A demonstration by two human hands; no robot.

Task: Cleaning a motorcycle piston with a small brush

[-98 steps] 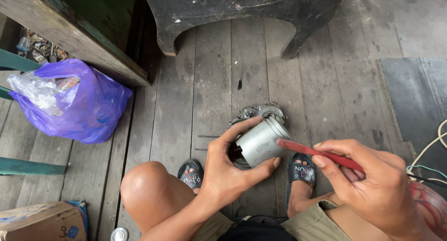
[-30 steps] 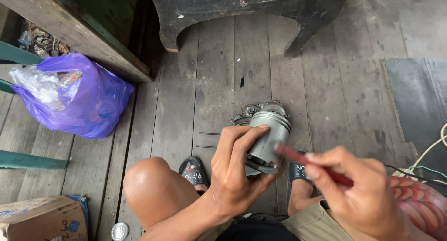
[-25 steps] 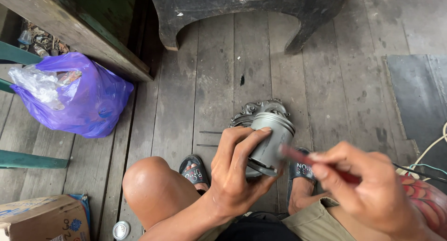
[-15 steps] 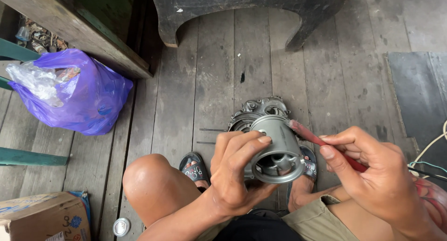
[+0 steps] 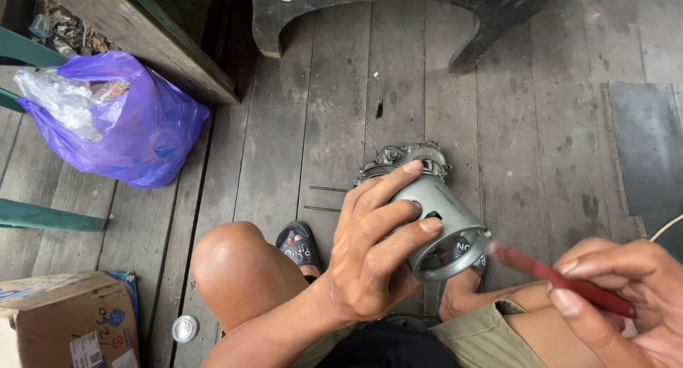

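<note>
Grey metal, shaped as a hollow cylinder open at one end, sits in the left hand point(image 5: 370, 268), which is closed around it: the fingers point(image 5: 388, 233) wrap over its upper side and the thumb is hidden beneath. This grey metal cylinder point(image 5: 445, 229) is held above the person's feet, tilted, with its open mouth turned down and to the right, towards the camera. The right hand point(image 5: 626, 297) is at the lower right edge of the view and pinches a thin red stick-like tool point(image 5: 562, 279) between thumb and fingers. The tip of the tool is blurred and lies just beside the rim of the cylinder's open end; whether it touches the rim cannot be told.

Below the cylinder, on the weathered wooden plank floor point(image 5: 334, 105), lies a dark metal engine part point(image 5: 405, 158), partly hidden by the left hand. The person's bare knee point(image 5: 238, 265) is to the left, and black sandals point(image 5: 299, 243) are on both feet. A purple plastic bag point(image 5: 135, 126) rests on the floor at the left, well apart from the hands. A cardboard box point(image 5: 67, 322) is in the lower left corner, with a small round metal cap point(image 5: 185, 329) near it.
</note>
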